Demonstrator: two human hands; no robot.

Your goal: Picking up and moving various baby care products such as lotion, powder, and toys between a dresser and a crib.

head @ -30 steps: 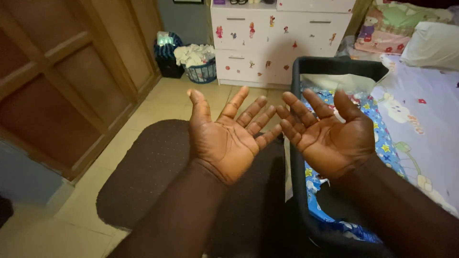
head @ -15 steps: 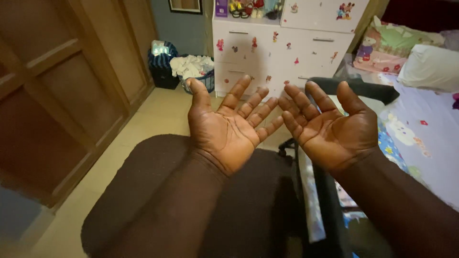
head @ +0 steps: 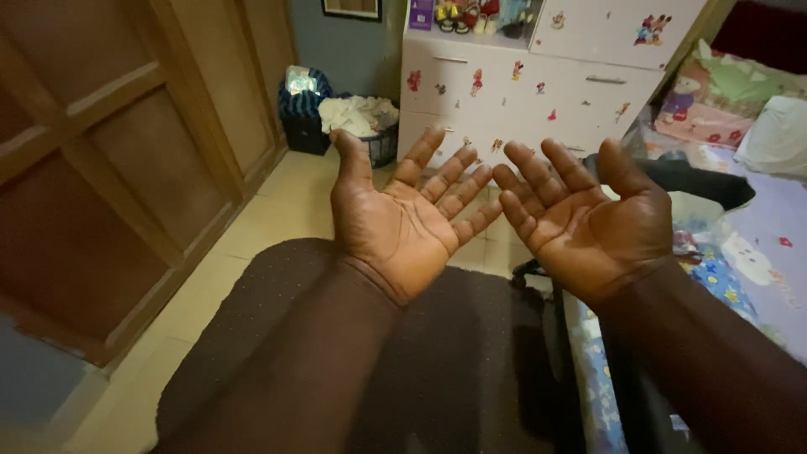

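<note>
- Brown skin fills my view: I have the left hand and right hand raised palm-up side by side, fingers spread wide, holding nothing.
- Nearest to them is the dark laundry basket, just below and behind my right hand, beside the bed; patterned blue cloth lies in it.
- Below both wrists sits the dark oval rug on the tiled floor.
- 2 risks I judge: the basket rim is thin and dim, so a reach could knock it; my forearms hide whatever lies beneath them.
</note>
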